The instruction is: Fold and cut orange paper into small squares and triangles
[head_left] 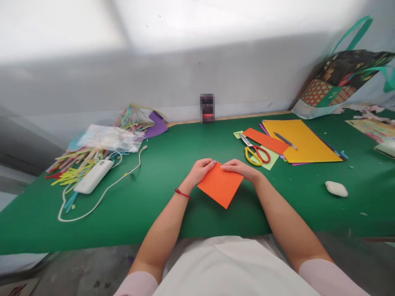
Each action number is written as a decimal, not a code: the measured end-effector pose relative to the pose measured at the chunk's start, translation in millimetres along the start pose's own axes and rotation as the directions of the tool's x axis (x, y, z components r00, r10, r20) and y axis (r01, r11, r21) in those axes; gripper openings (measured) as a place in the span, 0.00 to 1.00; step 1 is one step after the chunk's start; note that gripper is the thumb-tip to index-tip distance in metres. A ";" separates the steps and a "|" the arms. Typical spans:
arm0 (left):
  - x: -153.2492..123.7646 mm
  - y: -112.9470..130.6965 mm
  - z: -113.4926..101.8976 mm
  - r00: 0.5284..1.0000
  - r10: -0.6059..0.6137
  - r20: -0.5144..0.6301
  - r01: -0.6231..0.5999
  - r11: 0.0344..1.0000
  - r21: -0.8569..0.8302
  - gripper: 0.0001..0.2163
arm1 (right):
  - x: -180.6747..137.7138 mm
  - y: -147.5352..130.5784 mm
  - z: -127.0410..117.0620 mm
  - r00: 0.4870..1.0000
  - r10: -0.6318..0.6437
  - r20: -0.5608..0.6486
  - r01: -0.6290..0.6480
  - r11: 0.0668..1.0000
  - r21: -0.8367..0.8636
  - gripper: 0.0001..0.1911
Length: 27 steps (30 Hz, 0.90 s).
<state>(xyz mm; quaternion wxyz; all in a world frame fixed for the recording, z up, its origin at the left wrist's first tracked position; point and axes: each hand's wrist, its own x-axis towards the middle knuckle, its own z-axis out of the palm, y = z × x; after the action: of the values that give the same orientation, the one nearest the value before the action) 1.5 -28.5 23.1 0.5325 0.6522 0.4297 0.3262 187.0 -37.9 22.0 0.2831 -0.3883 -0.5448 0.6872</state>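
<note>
We are pinching an orange paper (219,187) over a green table (173,158). Our left hand (202,169) is gripping its upper left edge and our right hand (239,167) its upper right edge, thumbs on top. The paper is spanning the space between both hands, one corner pointing toward us. Just beyond the right hand, scissors (249,144) are lying open; farther right, a pen (284,140) is resting on yellow sheets (311,142). Well left of the left hand, a power bank (94,176) is sitting by colored strips (68,176).
</note>
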 end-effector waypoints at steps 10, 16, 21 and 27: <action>-2.6 3.7 -0.7 1.000 -0.010 0.008 0.010 0.998 -0.058 0.18 | 1.0 2.5 4.5 0.999 -0.024 0.031 0.022 0.998 0.064 0.22; -2.3 4.4 -3.5 0.999 -0.044 -0.009 0.043 0.994 -0.105 0.18 | 1.1 2.0 1.1 0.997 -0.074 -0.006 0.074 0.997 0.016 0.22; -1.2 5.3 -7.5 0.997 -0.070 -0.020 0.065 0.979 -0.192 0.19 | -0.9 1.0 -4.0 0.991 -0.130 0.035 0.132 0.988 -0.081 0.24; -2.1 4.3 -5.6 0.994 -0.112 -0.001 0.106 0.948 -0.299 0.18 | -2.4 0.3 -3.6 0.979 -0.196 0.063 0.203 0.970 -0.133 0.25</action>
<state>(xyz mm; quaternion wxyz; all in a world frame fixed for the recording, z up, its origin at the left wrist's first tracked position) -3.4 -28.3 28.5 0.6382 0.5366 0.4157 0.3633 191.4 -38.0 21.8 0.3096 -0.3331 -0.6344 0.6251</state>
